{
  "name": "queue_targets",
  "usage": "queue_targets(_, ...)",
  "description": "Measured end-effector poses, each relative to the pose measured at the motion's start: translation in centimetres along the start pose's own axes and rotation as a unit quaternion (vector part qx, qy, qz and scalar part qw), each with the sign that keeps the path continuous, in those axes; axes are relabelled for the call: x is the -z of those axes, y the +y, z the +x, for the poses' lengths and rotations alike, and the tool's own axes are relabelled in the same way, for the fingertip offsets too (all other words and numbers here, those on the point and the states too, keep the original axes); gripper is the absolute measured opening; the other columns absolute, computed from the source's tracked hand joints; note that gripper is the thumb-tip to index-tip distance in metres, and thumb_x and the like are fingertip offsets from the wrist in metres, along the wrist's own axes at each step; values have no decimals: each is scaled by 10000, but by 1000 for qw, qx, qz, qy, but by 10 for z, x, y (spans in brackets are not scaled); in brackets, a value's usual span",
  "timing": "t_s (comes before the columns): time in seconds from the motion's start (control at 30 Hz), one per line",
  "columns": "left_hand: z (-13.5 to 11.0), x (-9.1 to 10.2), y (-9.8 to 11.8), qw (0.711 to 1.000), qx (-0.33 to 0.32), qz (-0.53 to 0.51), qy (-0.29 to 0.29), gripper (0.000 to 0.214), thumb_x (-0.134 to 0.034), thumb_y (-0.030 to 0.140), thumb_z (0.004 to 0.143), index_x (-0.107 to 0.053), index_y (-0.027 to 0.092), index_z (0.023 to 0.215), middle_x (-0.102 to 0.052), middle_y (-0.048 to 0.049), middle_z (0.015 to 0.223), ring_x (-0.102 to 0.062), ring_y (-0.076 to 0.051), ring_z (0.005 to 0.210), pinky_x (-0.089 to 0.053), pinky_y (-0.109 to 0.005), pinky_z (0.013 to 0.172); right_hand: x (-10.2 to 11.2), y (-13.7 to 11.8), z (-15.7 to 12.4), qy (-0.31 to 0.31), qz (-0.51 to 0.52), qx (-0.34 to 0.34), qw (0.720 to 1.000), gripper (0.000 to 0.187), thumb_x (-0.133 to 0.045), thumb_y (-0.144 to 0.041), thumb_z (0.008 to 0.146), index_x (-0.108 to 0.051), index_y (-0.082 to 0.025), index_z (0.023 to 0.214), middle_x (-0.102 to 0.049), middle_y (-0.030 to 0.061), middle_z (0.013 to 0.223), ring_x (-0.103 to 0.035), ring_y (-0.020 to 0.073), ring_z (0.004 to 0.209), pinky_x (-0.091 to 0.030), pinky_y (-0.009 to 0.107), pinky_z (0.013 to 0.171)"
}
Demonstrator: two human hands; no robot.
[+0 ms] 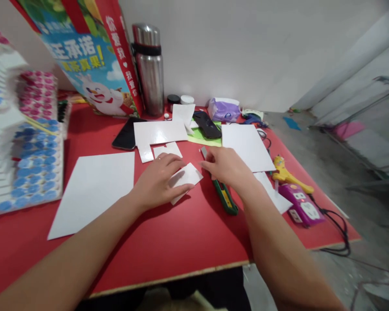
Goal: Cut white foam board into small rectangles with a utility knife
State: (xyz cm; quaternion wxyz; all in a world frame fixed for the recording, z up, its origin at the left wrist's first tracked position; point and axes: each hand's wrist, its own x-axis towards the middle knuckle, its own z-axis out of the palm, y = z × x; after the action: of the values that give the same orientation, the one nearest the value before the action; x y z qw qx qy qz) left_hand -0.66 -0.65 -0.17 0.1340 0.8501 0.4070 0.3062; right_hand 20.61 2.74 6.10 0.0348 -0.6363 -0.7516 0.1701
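Observation:
My left hand (164, 179) lies over a small white card piece (189, 175), its thumb across the near part and its fingers at the far side. To the right, my right hand (225, 166) has curled fingers around the middle of a green and yellow utility knife (227, 199). The knife's blade end shows beyond the knuckles, and its handle points towards me. The right fingertips are partly hidden. Just past my left hand are a notched white card piece (170, 150) and a longer white strip (160, 131).
A large white sheet (94, 185) lies left, another (246, 147) right. Behind stand a steel flask (151, 73), a printed box (97, 65) and a tissue pack (224, 110). A purple power socket (301, 205) and yellow tool (287, 175) sit near the red table's (168, 246) right edge.

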Motion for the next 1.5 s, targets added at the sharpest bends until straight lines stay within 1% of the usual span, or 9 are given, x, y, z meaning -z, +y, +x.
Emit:
queue_targets(0.1,1,-5,4,999,13,22,-37,691,-692,714,828,-631,132,1194,-649,-197,1249,-576,-375,1177,-456,-538,1026,0,1,-13,37,-151,-11,988,231,-684,-421,932,-633,-196,914,-754,170,920,-729,363,936,-507,387,701)
queue_targets(0.2,1,-9,7,997,33,41,-60,791,-708,782,758,-603,134,1199,-639,-201,1243,-564,-389,1151,-463,-557,998,-4,6,-27,-24,-198,-32,979,437,-707,-504,913,-612,-146,1144,-732,214,1067,-720,390,994,-507,398,711)
queue_targets(0.27,2,-11,8,996,30,56,-70,719,-716,720,801,-596,135,1201,-638,-194,1241,-566,-374,1134,-469,-546,992,-6,10,-34,-59,-196,-39,978,415,-670,-443,947,-587,-121,1194,-717,211,1117,-719,362,1012,-497,373,717)
queue_targets(0.47,2,-15,12,992,-15,98,-77,382,-584,406,978,-636,118,1225,-620,-198,1243,-556,-344,1124,-484,-517,977,-11,26,-40,-59,-199,-45,977,271,-460,-252,1009,-576,-74,1178,-708,207,1091,-726,322,977,-447,345,710)
queue_targets(0.67,2,-19,11,989,-57,120,-68,381,-532,380,996,-681,114,1223,-615,-216,1264,-553,-343,1087,-487,-514,954,-6,39,-41,-74,-125,14,989,303,-379,-278,1073,-515,-118,1291,-732,166,1121,-724,283,958,-413,321,704)
queue_targets(0.8,3,-20,10,988,-65,124,-67,354,-517,357,1004,-689,116,1199,-629,-209,1244,-553,-333,1068,-483,-506,952,9,31,-48,-107,-88,52,989,282,-367,-276,1085,-542,-170,1279,-754,110,1044,-714,243,902,-393,292,673)
queue_targets(1.0,4,-20,9,987,-50,133,-76,346,-543,354,992,-691,123,1203,-624,-193,1269,-541,-329,1064,-484,-496,944,13,10,-51,-126,-143,80,978,353,-387,-253,1077,-523,-142,1383,-759,124,1038,-713,251,872,-381,301,638)
queue_targets(1.2,4,-20,9,987,-44,127,-83,350,-546,367,993,-695,131,1204,-622,-189,1279,-534,-329,1074,-483,-500,947,10,4,-48,-127,-177,93,972,605,-364,-199,1063,-247,-223,1656,-772,106,1054,-716,238,853,-409,296,639)
queue_targets(1.5,4,-20,8,987,-40,127,-89,361,-538,369,998,-692,122,1210,-606,-185,1316,-521,-325,1081,-480,-504,964,5,5,-45,-127,-205,125,962,587,-340,-229,1070,-282,-167,1651,-773,116,957,-710,244,803,-392,305,614)
